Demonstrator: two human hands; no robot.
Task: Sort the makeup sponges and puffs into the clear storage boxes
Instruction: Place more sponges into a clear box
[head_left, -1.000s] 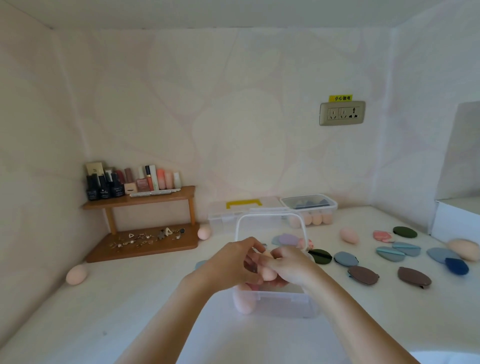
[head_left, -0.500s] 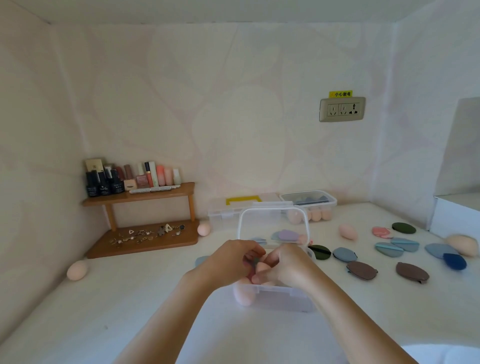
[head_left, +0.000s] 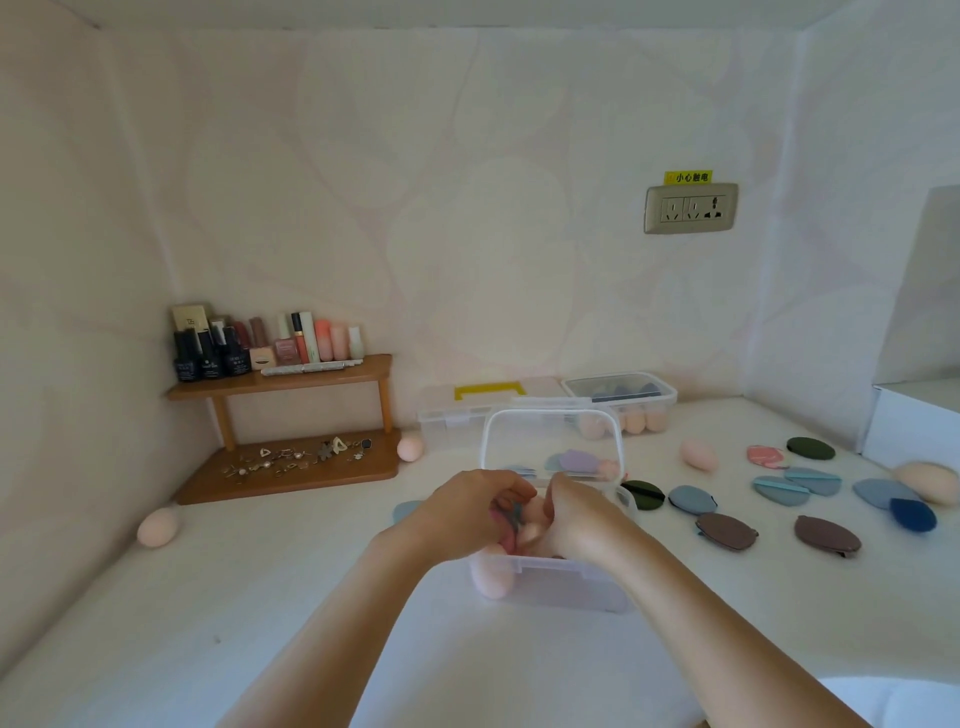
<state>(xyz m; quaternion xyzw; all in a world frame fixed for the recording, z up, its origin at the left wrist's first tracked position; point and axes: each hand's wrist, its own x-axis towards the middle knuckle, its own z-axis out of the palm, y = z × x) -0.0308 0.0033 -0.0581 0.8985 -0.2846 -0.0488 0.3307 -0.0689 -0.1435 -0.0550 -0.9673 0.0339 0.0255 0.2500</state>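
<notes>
Left hand (head_left: 467, 512): I see it above the clear box (head_left: 550, 584), fingers curled on a grey puff (head_left: 511, 514).
Right hand (head_left: 584, 522): over the clear box too, gripping a pink sponge (head_left: 531, 527), likely packing it.
Loose puffs (head_left: 724, 530): right of the clear box.

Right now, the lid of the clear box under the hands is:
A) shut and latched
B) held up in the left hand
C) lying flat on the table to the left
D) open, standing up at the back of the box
D: the lid stands upright at the back of the clear box, while the left hand and right hand hold a puff and a pink sponge over its open top.
</notes>
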